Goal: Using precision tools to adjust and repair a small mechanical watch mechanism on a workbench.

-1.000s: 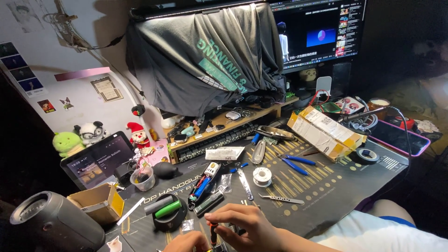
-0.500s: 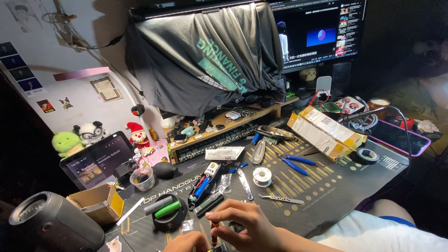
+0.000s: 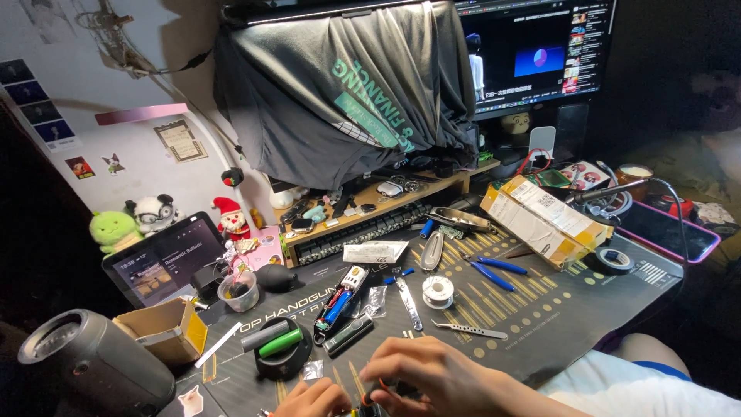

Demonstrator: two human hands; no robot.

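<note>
My right hand (image 3: 428, 372) lies at the bottom middle of the dark work mat (image 3: 540, 324), fingers curled down over a small dark part (image 3: 373, 399) with orange wires. My left hand (image 3: 312, 400) sits just left of it at the frame's lower edge, fingers pinched toward the same part. What exactly each hand grips is mostly hidden. Just beyond the hands lie a black rectangular device (image 3: 347, 334), a blue-and-white tool (image 3: 340, 303) and metal tweezers (image 3: 471, 330).
A solder spool (image 3: 438, 291), blue-handled pliers (image 3: 494, 270), a long cardboard box (image 3: 540, 220), a tape roll (image 3: 615, 259), a green cylinder on a black stand (image 3: 282, 344), a small open box (image 3: 166, 332), a grey speaker (image 3: 93, 371), a tablet (image 3: 162, 259) and a cloth-draped monitor (image 3: 347, 85) crowd the desk.
Both hands stay at the mat's front edge with only slight finger movement over the small part. Nothing else has moved.
</note>
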